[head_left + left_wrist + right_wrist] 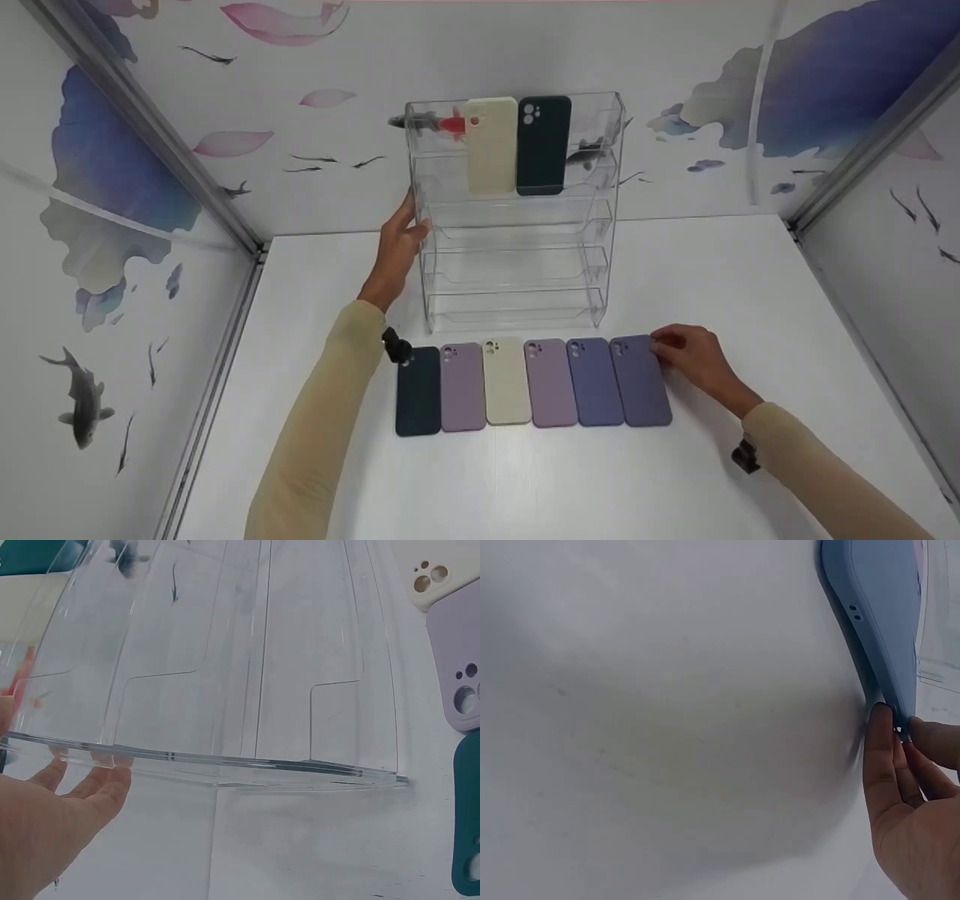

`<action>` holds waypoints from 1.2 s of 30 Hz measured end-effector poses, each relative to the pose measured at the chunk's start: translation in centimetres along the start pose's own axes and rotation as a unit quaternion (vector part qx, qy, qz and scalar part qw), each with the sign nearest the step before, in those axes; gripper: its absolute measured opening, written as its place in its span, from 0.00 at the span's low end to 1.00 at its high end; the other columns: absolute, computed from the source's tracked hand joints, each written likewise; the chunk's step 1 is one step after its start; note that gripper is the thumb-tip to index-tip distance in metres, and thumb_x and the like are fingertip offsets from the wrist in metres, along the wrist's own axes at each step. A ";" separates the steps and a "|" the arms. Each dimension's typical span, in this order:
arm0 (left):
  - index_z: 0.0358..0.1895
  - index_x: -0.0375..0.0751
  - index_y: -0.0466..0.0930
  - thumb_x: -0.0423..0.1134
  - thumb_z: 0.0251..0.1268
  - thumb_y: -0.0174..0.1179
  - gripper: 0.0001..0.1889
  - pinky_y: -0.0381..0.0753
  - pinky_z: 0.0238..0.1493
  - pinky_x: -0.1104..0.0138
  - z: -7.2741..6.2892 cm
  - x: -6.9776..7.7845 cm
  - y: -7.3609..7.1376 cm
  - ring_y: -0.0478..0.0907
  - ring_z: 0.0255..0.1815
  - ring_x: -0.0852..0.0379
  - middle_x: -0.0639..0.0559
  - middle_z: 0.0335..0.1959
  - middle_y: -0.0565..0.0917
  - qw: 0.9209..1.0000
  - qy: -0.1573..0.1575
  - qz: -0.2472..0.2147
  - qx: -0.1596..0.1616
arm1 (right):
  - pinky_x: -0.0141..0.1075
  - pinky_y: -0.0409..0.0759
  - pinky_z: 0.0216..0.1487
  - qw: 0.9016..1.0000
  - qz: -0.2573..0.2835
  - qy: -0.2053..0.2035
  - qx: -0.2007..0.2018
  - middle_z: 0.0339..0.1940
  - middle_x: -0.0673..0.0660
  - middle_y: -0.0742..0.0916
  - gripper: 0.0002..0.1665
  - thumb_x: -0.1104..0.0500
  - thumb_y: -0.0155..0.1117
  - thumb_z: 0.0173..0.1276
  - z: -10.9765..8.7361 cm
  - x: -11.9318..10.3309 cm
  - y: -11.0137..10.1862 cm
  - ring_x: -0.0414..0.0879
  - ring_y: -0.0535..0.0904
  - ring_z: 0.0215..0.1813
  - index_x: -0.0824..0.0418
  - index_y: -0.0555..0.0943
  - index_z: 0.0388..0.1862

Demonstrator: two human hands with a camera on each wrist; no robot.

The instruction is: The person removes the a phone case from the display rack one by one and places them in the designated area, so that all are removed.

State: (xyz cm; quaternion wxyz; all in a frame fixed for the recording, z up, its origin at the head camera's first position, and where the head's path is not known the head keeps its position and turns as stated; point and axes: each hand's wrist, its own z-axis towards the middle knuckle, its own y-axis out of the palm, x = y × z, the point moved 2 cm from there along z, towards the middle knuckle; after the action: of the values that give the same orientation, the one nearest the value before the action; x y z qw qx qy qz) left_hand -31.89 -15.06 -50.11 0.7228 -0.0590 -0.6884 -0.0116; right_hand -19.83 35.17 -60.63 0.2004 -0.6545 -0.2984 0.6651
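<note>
My left hand (pixel 396 251) grips the left side panel of a clear acrylic tiered rack (pixel 517 300); in the left wrist view its fingertips (pixel 105 780) show at the panel's edge. With thumb and fingers my right hand (pixel 694 356) pinches the upper right corner of a blue-purple phone case (pixel 641 382), the rightmost in a row before the rack. Up close in the right wrist view, the fingers (pixel 881 757) are at that case's corner. A cream case (pixel 492 146) and a dark green case (pixel 544 146) stand side by side on the rack's top tier.
Left of the pinched case lie a blue-purple case (pixel 596 382), a pink-purple case (pixel 551 382), a cream case (pixel 508 382), a lilac case (pixel 463 386) and a dark green case (pixel 418 394). The white table (pixel 525 487) meets printed wall panels (pixel 337 187) behind and at both sides.
</note>
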 end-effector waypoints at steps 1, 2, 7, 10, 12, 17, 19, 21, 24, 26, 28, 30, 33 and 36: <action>0.93 0.61 0.46 0.44 0.90 0.50 0.37 0.60 0.85 0.42 0.0 0.0 0.0 0.47 0.92 0.48 0.53 0.92 0.53 1.000 -0.001 -0.001 0.002 | 0.25 0.83 0.42 1.000 -0.002 0.003 0.000 0.48 0.67 0.92 0.13 0.68 0.70 0.79 0.0 -0.1 0.0 0.56 0.89 0.48 0.74 0.88 0.57; 0.93 0.62 0.46 0.44 0.89 0.50 0.37 0.60 0.85 0.42 0.1 -0.1 0.1 0.47 0.92 0.49 0.53 0.92 0.53 1.000 -0.003 0.000 0.004 | 0.25 0.83 0.42 1.000 -0.003 0.006 0.000 0.48 0.67 0.92 0.13 0.68 0.70 0.79 -0.1 -0.1 0.0 0.56 0.89 0.48 0.74 0.88 0.57; 0.93 0.61 0.46 0.45 0.89 0.51 0.37 0.60 0.85 0.44 0.1 -0.1 0.1 0.46 0.92 0.50 0.54 0.92 0.54 1.000 -0.006 0.004 0.008 | 0.25 0.84 0.43 1.000 0.009 0.020 -0.005 0.51 0.69 0.92 0.14 0.67 0.69 0.80 -0.3 -0.3 -0.1 0.58 0.90 0.50 0.74 0.87 0.58; 0.93 0.61 0.47 0.45 0.89 0.51 0.37 0.61 0.85 0.44 0.1 0.0 0.2 0.46 0.92 0.51 0.55 0.92 0.54 1.000 -0.003 0.004 0.006 | 0.25 0.85 0.44 1.000 0.017 0.022 -0.008 0.52 0.69 0.91 0.14 0.67 0.69 0.80 -0.4 -0.2 -0.1 0.59 0.90 0.51 0.74 0.87 0.59; 0.93 0.61 0.47 0.45 0.89 0.50 0.37 0.60 0.85 0.44 0.1 0.0 0.3 0.46 0.92 0.51 0.55 0.92 0.54 1.000 0.000 0.002 0.004 | 0.25 0.85 0.45 1.000 0.017 0.021 -0.008 0.53 0.69 0.91 0.14 0.67 0.69 0.80 -0.4 -0.2 -0.1 0.59 0.90 0.52 0.74 0.87 0.59; 0.92 0.62 0.46 0.44 0.89 0.50 0.37 0.58 0.86 0.43 0.1 0.0 0.4 0.46 0.93 0.51 0.56 0.92 0.54 1.000 0.003 0.002 0.003 | 0.25 0.84 0.46 1.000 0.011 0.019 -0.011 0.54 0.69 0.92 0.14 0.67 0.70 0.80 -0.5 0.1 -0.2 0.57 0.90 0.52 0.73 0.87 0.60; 0.92 0.62 0.47 0.43 0.89 0.50 0.37 0.58 0.86 0.43 0.1 0.0 0.4 0.46 0.93 0.51 0.57 0.92 0.54 1.000 0.003 0.004 0.004 | 0.25 0.85 0.45 1.000 0.008 0.015 -0.011 0.53 0.68 0.92 0.15 0.67 0.70 0.80 -0.5 0.2 -0.4 0.56 0.90 0.51 0.73 0.87 0.60; 0.92 0.62 0.47 0.43 0.90 0.50 0.37 0.58 0.86 0.43 0.1 0.0 0.4 0.46 0.92 0.51 0.56 0.92 0.54 1.000 0.000 0.001 0.006 | 0.25 0.85 0.45 1.000 0.012 0.011 -0.010 0.53 0.68 0.92 0.14 0.67 0.70 0.80 -0.5 0.3 -0.6 0.55 0.90 0.51 0.73 0.88 0.60; 0.92 0.62 0.47 0.43 0.89 0.51 0.37 0.58 0.85 0.41 0.1 0.0 0.4 0.52 0.91 0.46 0.54 0.92 0.54 1.000 -0.007 -0.007 0.007 | 0.25 0.86 0.45 1.000 0.018 0.000 -0.011 0.53 0.68 0.92 0.15 0.67 0.70 0.80 -0.6 0.2 -0.9 0.54 0.90 0.50 0.73 0.87 0.60; 0.92 0.63 0.48 0.42 0.89 0.51 0.37 0.58 0.85 0.40 0.1 0.0 0.4 0.57 0.90 0.43 0.52 0.92 0.55 1.000 -0.012 -0.016 0.008 | 0.26 0.86 0.45 1.000 0.020 -0.006 -0.014 0.53 0.67 0.92 0.15 0.67 0.70 0.80 -0.7 0.1 -1.2 0.54 0.90 0.50 0.73 0.87 0.60; 0.92 0.64 0.48 0.43 0.90 0.52 0.37 0.58 0.85 0.39 0.1 0.0 0.4 0.61 0.88 0.42 0.52 0.92 0.55 1.000 -0.016 -0.022 0.009 | 0.26 0.86 0.46 1.000 0.020 -0.014 -0.016 0.52 0.67 0.92 0.15 0.66 0.70 0.80 -0.7 -0.1 -1.4 0.54 0.90 0.49 0.73 0.87 0.60; 0.92 0.65 0.49 0.42 0.90 0.52 0.37 0.58 0.85 0.38 0.1 0.0 0.4 0.61 0.88 0.42 0.52 0.92 0.55 1.000 -0.017 -0.024 0.010 | 0.26 0.87 0.46 0.999 0.021 -0.023 -0.015 0.52 0.67 0.92 0.15 0.66 0.71 0.80 -0.5 -0.4 -1.8 0.54 0.91 0.49 0.74 0.87 0.60; 0.92 0.65 0.49 0.41 0.90 0.52 0.37 0.58 0.85 0.39 0.0 0.1 0.4 0.60 0.88 0.43 0.53 0.92 0.55 0.999 -0.016 -0.026 0.013 | 0.27 0.87 0.47 0.999 0.025 -0.037 -0.009 0.53 0.67 0.92 0.16 0.64 0.71 0.81 -0.1 -1.1 -2.7 0.52 0.91 0.49 0.73 0.87 0.61; 0.92 0.64 0.49 0.41 0.90 0.52 0.37 0.58 0.85 0.40 0.0 0.1 0.3 0.57 0.89 0.44 0.53 0.92 0.55 0.999 -0.014 -0.026 0.015 | 0.26 0.86 0.48 0.998 0.025 -0.052 0.002 0.53 0.66 0.92 0.17 0.63 0.71 0.81 0.5 -2.2 -3.9 0.51 0.92 0.49 0.72 0.87 0.61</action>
State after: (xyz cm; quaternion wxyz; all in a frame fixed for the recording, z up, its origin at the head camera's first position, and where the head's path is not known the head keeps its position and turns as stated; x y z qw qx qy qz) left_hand -31.89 -14.79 -50.02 0.7131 -0.0307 -0.7001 -0.0191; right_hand -20.69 36.58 -56.44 0.1692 -0.6257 -0.2906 0.7039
